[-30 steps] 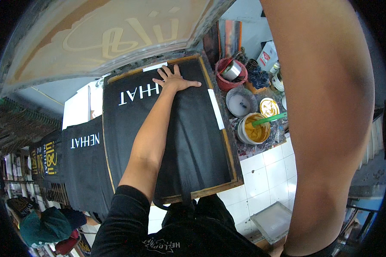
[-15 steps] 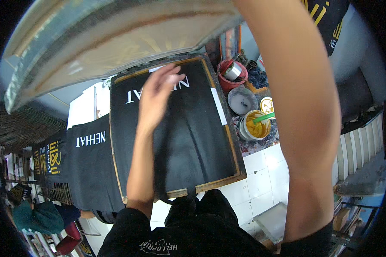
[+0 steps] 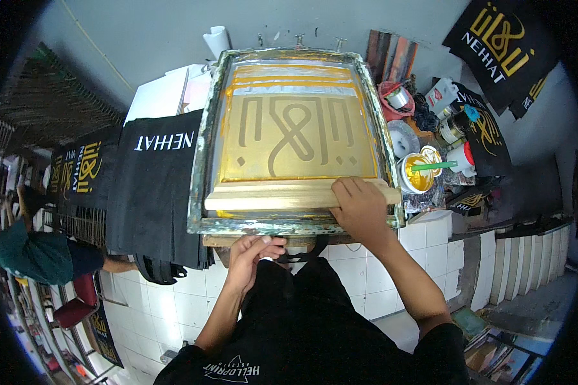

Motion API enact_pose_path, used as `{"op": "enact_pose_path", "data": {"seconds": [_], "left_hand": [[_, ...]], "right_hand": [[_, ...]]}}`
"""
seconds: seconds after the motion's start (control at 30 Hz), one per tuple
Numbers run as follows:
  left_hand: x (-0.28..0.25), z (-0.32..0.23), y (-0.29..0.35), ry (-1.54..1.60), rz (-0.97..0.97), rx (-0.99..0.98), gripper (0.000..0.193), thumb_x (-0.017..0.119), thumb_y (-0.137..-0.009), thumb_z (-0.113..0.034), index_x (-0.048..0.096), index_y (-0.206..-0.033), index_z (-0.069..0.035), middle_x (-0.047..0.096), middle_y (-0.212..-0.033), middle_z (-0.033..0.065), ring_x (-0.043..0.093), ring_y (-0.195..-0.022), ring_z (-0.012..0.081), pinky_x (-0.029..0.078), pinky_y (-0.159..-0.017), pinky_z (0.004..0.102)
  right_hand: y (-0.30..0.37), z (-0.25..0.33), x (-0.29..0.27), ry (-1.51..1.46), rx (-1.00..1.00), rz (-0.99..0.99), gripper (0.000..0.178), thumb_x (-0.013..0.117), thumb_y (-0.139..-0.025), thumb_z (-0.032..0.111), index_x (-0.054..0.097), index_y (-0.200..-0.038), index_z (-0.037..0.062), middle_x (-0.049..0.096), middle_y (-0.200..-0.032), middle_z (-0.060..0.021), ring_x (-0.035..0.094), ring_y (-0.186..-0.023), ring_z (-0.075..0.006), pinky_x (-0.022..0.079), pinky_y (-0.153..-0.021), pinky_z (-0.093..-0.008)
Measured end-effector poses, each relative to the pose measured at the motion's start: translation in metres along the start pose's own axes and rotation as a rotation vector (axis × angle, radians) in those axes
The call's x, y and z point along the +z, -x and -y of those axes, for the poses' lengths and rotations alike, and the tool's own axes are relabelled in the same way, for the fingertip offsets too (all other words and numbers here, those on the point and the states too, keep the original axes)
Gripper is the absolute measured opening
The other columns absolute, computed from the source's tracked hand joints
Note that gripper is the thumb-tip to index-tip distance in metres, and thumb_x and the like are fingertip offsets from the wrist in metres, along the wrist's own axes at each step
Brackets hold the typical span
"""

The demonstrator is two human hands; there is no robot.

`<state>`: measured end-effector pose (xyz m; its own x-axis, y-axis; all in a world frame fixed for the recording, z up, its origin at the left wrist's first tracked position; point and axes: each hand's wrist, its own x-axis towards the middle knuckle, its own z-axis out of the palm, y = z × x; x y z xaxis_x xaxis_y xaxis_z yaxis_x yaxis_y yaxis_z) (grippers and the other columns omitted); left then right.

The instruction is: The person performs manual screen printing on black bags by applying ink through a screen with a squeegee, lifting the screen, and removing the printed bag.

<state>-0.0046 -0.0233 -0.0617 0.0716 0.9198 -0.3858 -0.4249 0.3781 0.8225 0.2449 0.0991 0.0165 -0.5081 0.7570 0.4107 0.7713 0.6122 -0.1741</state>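
Note:
A screen-printing frame [image 3: 270, 226] lies flat in front of me, its paint-crusted border around a mesh [image 3: 234, 122] coated with gold ink and bearing a looping script stencil. Along the near end of the mesh rests a long gold-stained squeegee [image 3: 270, 194]. My right hand [image 3: 359, 208] grips the squeegee toward its right end, fingers over the top. Just below the frame's near edge is my left hand [image 3: 253, 256], fingers curled together beside a black strap [image 3: 308, 253]; what they hold, if anything, is hidden. The board under the frame is mostly covered.
Black printed bags [image 3: 151, 186] lie stacked at left. To the right stand an ink tub [image 3: 417, 176] with a green stick, a grey bowl [image 3: 402, 139] and a red bucket [image 3: 392, 96]. Printed bags [image 3: 494, 42] hang at far right. Another person [image 3: 35, 253] is at far left.
The raised screen has come down over the black bag on the board. My right hand has come down onto the squeegee. My left hand has moved from above the bag to the frame's near edge.

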Motion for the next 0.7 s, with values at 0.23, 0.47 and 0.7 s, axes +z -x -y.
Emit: {"op": "enact_pose_path", "data": {"seconds": [0.23, 0.47, 0.7], "left_hand": [[-0.017, 0.000, -0.007, 0.030, 0.014, -0.156, 0.032, 0.059, -0.097, -0.014, 0.063, -0.118, 0.009, 0.074, -0.111, 0.0255, 0.076, -0.089, 0.0249, 0.060, -0.077, 0.0316], [-0.013, 0.001, -0.005, 0.017, -0.004, -0.191, 0.031, 0.057, -0.096, -0.013, 0.064, -0.117, 0.009, 0.073, -0.112, 0.0267, 0.076, -0.088, 0.0258, 0.061, -0.075, 0.0332], [-0.008, -0.007, -0.005, 0.019, -0.038, -0.247, 0.033, 0.054, -0.093, -0.009, 0.063, -0.119, 0.009, 0.074, -0.110, 0.0234, 0.076, -0.091, 0.0258, 0.060, -0.076, 0.0308]], "right_hand": [[-0.023, -0.019, 0.001, -0.040, 0.035, 0.145, 0.034, 0.084, -0.072, 0.027, 0.066, -0.093, 0.0063, 0.068, -0.088, -0.0114, 0.067, -0.086, -0.0324, 0.054, -0.072, -0.0445], [0.016, 0.006, -0.008, -0.049, 0.035, 0.255, 0.030, 0.081, -0.073, 0.025, 0.063, -0.087, 0.0063, 0.067, -0.085, -0.0118, 0.067, -0.085, -0.0323, 0.054, -0.071, -0.0463], [-0.028, -0.029, 0.043, 0.051, -0.016, 0.122, 0.030, 0.076, -0.069, 0.015, 0.061, -0.093, 0.0057, 0.067, -0.092, -0.0121, 0.067, -0.087, -0.0336, 0.054, -0.075, -0.0465]]}}
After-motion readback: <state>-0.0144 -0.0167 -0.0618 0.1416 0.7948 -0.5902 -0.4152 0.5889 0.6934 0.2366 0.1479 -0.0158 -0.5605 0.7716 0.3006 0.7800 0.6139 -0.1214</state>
